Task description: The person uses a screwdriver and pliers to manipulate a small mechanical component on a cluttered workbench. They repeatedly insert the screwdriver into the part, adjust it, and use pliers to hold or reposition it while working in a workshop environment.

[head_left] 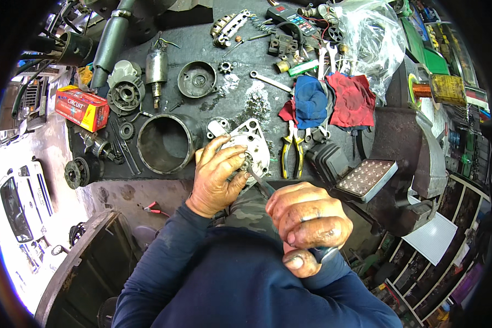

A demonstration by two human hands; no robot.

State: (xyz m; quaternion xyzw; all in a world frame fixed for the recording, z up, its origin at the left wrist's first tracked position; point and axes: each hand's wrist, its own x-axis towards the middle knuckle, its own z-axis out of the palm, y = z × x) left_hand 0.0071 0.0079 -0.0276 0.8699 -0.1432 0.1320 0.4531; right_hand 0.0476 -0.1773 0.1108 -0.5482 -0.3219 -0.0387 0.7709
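My left hand (216, 175) rests on a pale cast-metal housing (261, 148) at the near edge of the bench, its fingers curled over the housing's face around a small round opening. My right hand (310, 218) is closed in a fist around a screwdriver-like tool (264, 185). The tool's grey shaft slants up and left, and its tip meets the housing beside my left fingertips. My fist hides most of the handle. To the left of the housing stands a wide, hollow metal cylinder (143, 143).
Combination pliers (292, 153), a wrench (270, 81) and blue and red rags (352, 98) lie to the right. A round metal cover (197, 80), a motor armature (157, 68) and a red-yellow box (82, 107) sit left. An LED work lamp (366, 179) stands near right.
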